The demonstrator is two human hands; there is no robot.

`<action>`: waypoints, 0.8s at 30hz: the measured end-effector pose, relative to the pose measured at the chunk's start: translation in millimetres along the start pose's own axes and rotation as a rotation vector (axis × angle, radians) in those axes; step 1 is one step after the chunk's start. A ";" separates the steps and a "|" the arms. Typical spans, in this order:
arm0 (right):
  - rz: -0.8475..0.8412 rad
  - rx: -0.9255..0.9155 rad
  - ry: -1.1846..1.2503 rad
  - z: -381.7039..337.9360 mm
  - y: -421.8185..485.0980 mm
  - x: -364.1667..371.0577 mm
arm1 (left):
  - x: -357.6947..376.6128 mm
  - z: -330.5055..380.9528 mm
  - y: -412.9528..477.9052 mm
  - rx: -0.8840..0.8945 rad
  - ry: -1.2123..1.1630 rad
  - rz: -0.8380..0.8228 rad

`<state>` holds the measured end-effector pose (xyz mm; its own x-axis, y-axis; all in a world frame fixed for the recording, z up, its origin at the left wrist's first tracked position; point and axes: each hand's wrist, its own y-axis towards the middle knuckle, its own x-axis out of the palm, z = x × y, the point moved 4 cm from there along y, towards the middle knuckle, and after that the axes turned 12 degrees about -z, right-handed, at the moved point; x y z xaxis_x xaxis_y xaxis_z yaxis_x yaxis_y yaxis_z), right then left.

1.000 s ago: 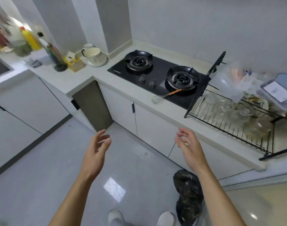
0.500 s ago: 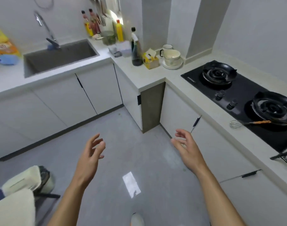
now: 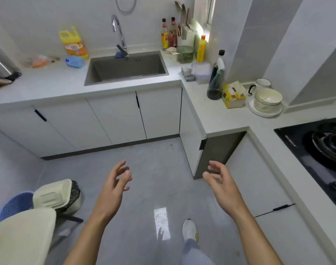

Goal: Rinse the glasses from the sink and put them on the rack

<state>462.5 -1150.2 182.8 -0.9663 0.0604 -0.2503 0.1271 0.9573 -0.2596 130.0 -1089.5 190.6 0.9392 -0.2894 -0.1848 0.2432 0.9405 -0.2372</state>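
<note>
Facing the sink (image 3: 125, 68) with left hand (image 3: 113, 190) and right hand (image 3: 223, 188) empty, fingers (image 3: 119, 168) loosely spread, probably readied for reaching in.

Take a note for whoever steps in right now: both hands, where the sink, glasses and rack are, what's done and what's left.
Hands: left hand open and empty, right hand open and empty, both held over the floor.
Things: sink is ahead across the floor, with the tap behind it. No glasses show in the visible part of the basin, and its near bottom is hidden by the rim. The rack is out of view.
Done: cannot tell from here.
Left: step to the sink, check it for glasses, then rinse and rack any found.
</note>
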 end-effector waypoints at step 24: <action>-0.270 -0.047 -0.141 -82.3 317.5 -19.0 | -27.2 42.3 237.4 -0.091 -0.058 0.261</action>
<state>502.8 -824.2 181.9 -0.9226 -0.2348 -0.3060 -0.1439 0.9457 -0.2915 172.3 -850.8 179.7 0.9802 -0.0258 -0.1963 -0.0295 0.9613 -0.2739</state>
